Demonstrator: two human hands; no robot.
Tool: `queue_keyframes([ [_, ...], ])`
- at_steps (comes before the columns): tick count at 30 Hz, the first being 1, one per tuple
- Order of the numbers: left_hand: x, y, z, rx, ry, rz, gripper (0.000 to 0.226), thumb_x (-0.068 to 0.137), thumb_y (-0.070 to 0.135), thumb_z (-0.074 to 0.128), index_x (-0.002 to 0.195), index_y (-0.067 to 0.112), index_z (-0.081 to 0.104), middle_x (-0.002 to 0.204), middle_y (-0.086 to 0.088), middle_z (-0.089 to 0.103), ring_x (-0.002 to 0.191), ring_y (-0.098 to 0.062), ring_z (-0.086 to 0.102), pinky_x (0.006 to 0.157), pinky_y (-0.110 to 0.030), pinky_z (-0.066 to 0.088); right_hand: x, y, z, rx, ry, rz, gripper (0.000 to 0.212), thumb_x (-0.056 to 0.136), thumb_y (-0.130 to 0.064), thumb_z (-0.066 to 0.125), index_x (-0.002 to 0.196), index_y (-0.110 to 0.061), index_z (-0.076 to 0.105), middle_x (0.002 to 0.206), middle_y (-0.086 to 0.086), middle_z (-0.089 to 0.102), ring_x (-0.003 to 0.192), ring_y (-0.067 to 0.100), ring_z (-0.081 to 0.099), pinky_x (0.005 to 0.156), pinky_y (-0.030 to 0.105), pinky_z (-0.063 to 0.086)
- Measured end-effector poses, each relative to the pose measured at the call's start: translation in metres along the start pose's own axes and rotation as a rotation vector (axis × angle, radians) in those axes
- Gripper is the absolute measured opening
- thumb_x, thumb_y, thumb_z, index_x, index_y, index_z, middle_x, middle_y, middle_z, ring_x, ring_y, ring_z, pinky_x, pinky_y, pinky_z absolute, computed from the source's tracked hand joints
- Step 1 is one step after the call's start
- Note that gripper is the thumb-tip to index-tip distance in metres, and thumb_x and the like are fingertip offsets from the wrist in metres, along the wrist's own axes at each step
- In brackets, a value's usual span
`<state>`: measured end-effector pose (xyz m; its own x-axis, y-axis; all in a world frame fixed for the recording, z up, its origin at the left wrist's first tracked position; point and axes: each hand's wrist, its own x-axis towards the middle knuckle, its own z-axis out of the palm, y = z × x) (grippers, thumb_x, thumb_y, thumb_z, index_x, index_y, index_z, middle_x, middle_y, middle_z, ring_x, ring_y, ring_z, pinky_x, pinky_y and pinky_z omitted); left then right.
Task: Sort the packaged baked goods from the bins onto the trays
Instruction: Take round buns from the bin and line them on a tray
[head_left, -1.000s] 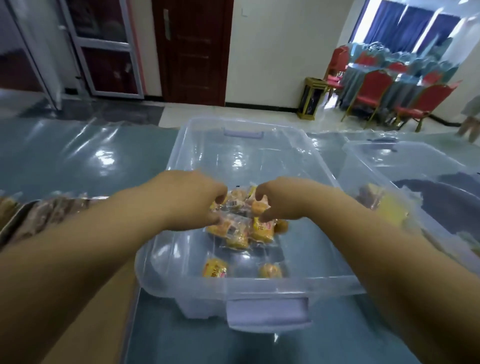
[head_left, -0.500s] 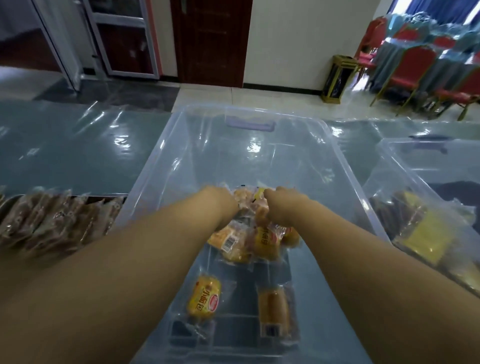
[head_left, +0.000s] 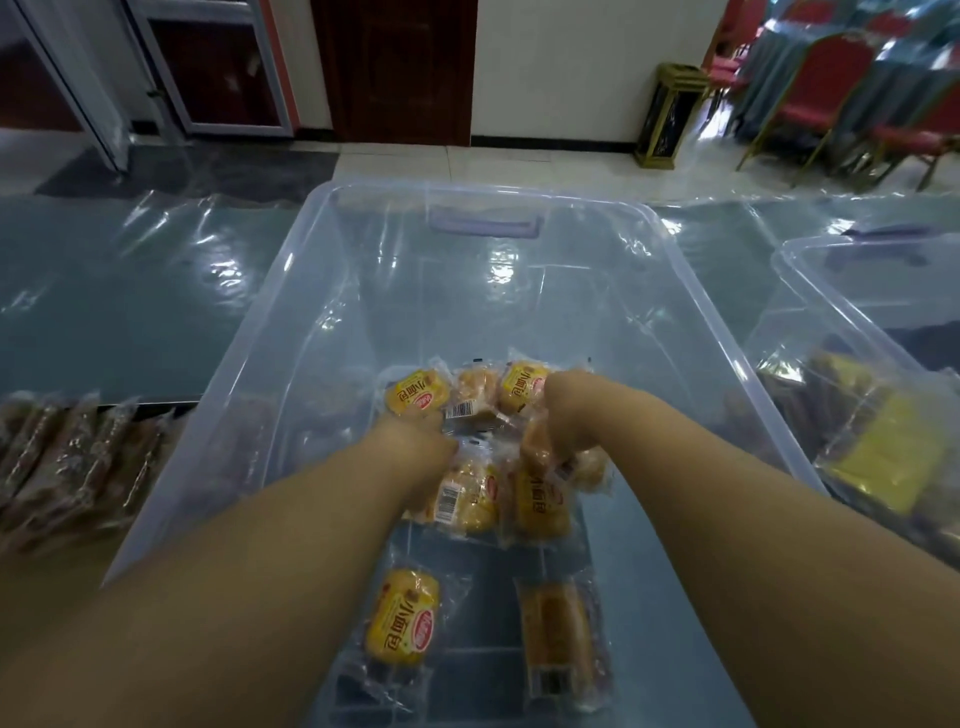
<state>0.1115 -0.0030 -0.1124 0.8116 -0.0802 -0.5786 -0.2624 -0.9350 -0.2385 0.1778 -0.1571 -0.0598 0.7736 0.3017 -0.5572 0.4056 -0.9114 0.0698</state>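
A large clear plastic bin (head_left: 291, 332) sits in front of me with several small wrapped yellow buns on its floor. Both my hands reach down into it. My left hand (head_left: 415, 441) is closed around the wrappers of a cluster of buns (head_left: 467, 493) in the middle. My right hand (head_left: 571, 415) grips another wrapped bun (head_left: 540, 499) beside it. Further buns lie beyond my hands (head_left: 418, 393). Two single buns lie nearer me: a yellow-labelled one (head_left: 402, 618) and a plain one (head_left: 556, 634).
A tray of brown wrapped pastries (head_left: 62, 457) lies to the left of the bin. A second clear bin (head_left: 810, 270) with yellow and dark packets (head_left: 883, 452) stands at the right. The table has a shiny plastic cover (head_left: 130, 291). Red chairs (head_left: 810, 98) stand far right.
My head has moved closer and tilted down over the bin. Both hands have sunk deeper and closed on the bun wrappers; the buns beyond them now show.
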Motion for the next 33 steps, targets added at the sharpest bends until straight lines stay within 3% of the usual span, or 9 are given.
queue_keyframes([
  [5,0.003,0.002,0.005,-0.169,-0.113,-0.031,0.082,0.062,0.027,0.084,0.132,0.017,0.042,0.125,-0.009,0.051,0.109,-0.031,0.051,0.091,-0.044,0.048,-0.005,-0.003,0.004,-0.145,-0.101,-0.108,0.046,0.082,-0.009,0.066,0.124,0.002,0.052,0.11,0.017,0.053,0.093,0.03,0.046,0.09,0.039,0.046],
  [8,0.008,0.003,0.006,-0.303,-0.145,-0.048,0.094,0.06,0.026,0.086,0.136,0.018,0.032,0.125,-0.008,0.053,0.106,-0.031,0.054,0.087,-0.042,0.05,-0.003,-0.003,0.019,-0.092,-0.118,-0.157,0.032,0.085,-0.005,0.06,0.117,-0.001,0.057,0.082,0.007,0.053,0.085,0.027,0.052,0.086,0.04,0.052],
  [9,0.009,0.004,0.005,-0.33,-0.142,-0.049,0.1,0.059,0.028,0.087,0.138,0.021,0.027,0.128,-0.009,0.052,0.107,-0.032,0.054,0.086,-0.042,0.05,-0.002,-0.002,0.023,-0.097,-0.119,-0.162,0.032,0.086,-0.006,0.059,0.118,-0.003,0.057,0.087,0.007,0.055,0.088,0.028,0.055,0.087,0.041,0.052],
  [12,0.013,0.003,0.004,-0.368,-0.121,-0.054,0.119,0.056,0.033,0.088,0.145,0.031,0.009,0.145,-0.012,0.033,0.122,-0.039,0.044,0.093,-0.049,0.047,0.001,-0.001,0.034,-0.147,-0.117,-0.162,0.043,0.087,-0.008,0.056,0.13,-0.011,0.051,0.124,0.012,0.056,0.108,0.031,0.055,0.093,0.042,0.049],
  [15,0.015,0.005,0.004,-0.316,-0.1,-0.041,0.125,0.055,0.039,0.087,0.147,0.031,0.002,0.154,-0.007,0.004,0.135,-0.043,0.023,0.102,-0.055,0.037,0.003,-0.002,0.04,-0.227,-0.132,-0.18,0.056,0.086,-0.009,0.057,0.139,-0.02,0.042,0.139,0.013,0.041,0.119,0.036,0.048,0.097,0.046,0.045],
  [17,0.015,0.007,0.004,-0.301,-0.107,-0.035,0.12,0.056,0.04,0.086,0.147,0.029,0.008,0.153,-0.005,0.001,0.135,-0.043,0.022,0.104,-0.054,0.036,0.004,-0.003,0.042,-0.278,-0.143,-0.184,0.06,0.085,-0.01,0.061,0.14,-0.02,0.041,0.142,0.014,0.034,0.121,0.04,0.045,0.098,0.048,0.045],
  [25,0.015,0.013,-0.006,-0.465,-0.095,0.001,0.107,0.054,0.025,0.089,0.138,0.019,0.023,0.137,-0.009,0.042,0.119,-0.035,0.045,0.093,-0.045,0.047,-0.003,-0.001,0.037,-0.236,-0.122,-0.197,0.044,0.076,-0.013,0.07,0.118,-0.012,0.056,0.116,0.01,0.057,0.094,0.025,0.052,0.087,0.038,0.048],
  [28,0.014,0.011,-0.01,-0.554,-0.096,0.02,0.106,0.054,0.025,0.089,0.137,0.022,0.024,0.134,-0.008,0.046,0.114,-0.034,0.049,0.087,-0.042,0.049,-0.007,-0.002,0.031,-0.2,-0.175,-0.19,0.045,0.075,-0.013,0.073,0.116,-0.011,0.056,0.106,0.008,0.058,0.09,0.023,0.052,0.082,0.035,0.048],
  [33,0.001,0.004,-0.018,-0.602,-0.04,-0.027,0.109,0.055,0.025,0.089,0.143,0.023,0.025,0.141,-0.005,0.042,0.123,-0.034,0.045,0.095,-0.043,0.047,-0.016,-0.001,0.019,-0.074,-0.157,-0.177,0.037,0.085,-0.015,0.061,0.12,-0.011,0.056,0.106,0.007,0.059,0.088,0.022,0.053,0.072,0.03,0.043],
])
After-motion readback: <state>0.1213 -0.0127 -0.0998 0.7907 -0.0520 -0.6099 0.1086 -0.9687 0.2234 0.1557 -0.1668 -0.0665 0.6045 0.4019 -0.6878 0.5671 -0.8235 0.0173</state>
